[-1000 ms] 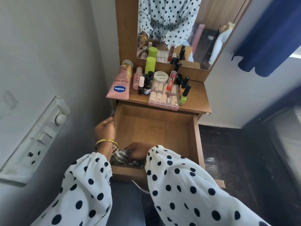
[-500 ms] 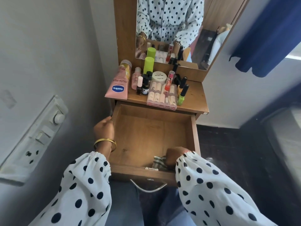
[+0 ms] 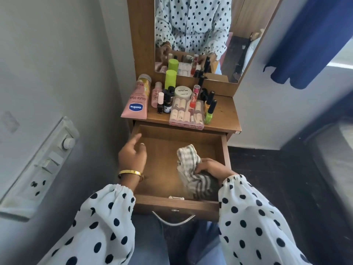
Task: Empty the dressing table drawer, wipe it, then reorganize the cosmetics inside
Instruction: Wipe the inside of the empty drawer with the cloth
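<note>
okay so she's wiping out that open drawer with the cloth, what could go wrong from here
1. The Vaseline tube overhangs the tabletop's front edge above the drawer; a bump could tip it in.
2. The nail polish bottles stand upright, crowded near that edge; reaching past them with the left hand might topple one.
3. The right hand holds the striped cloth bunched, so the far corners may go unwiped.
</note>
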A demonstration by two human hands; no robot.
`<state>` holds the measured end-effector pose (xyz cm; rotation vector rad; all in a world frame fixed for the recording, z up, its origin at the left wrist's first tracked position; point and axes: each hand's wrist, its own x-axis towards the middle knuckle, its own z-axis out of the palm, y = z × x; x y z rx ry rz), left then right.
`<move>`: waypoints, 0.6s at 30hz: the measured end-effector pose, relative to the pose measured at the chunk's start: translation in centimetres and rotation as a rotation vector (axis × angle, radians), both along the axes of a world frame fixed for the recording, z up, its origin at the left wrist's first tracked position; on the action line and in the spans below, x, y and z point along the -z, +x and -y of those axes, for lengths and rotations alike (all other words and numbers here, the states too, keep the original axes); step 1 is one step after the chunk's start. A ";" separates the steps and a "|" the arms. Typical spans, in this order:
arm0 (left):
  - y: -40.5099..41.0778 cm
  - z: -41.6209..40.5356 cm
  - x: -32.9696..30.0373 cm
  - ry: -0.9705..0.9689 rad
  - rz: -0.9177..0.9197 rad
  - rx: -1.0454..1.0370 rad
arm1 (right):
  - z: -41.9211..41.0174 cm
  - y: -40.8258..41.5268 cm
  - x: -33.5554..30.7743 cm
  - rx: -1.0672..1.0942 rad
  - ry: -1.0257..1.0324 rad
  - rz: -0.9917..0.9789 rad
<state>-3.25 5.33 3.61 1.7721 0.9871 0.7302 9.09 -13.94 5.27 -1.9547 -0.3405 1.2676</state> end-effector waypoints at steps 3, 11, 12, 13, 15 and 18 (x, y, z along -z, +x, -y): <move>0.2 1.4 -0.2 0.104 -0.039 0.210 | -1.0 -0.8 0.7 0.203 0.161 -0.093; 0.6 2.4 -0.5 -0.294 -0.147 0.446 | -4.9 -4.5 0.6 0.262 0.307 0.258; 0.5 2.2 -0.6 -0.332 -0.156 0.447 | -5.0 -4.9 0.6 0.255 0.329 0.232; 0.4 2.1 -0.7 -0.362 -0.173 0.448 | -5.1 -5.2 0.6 0.241 0.355 0.201; 0.3 2.0 -0.7 -0.406 -0.181 0.430 | -5.1 -5.6 0.6 0.225 0.418 0.152; 0.4 1.7 -0.7 -0.429 -0.161 0.373 | -4.9 -5.7 0.4 0.278 0.476 0.133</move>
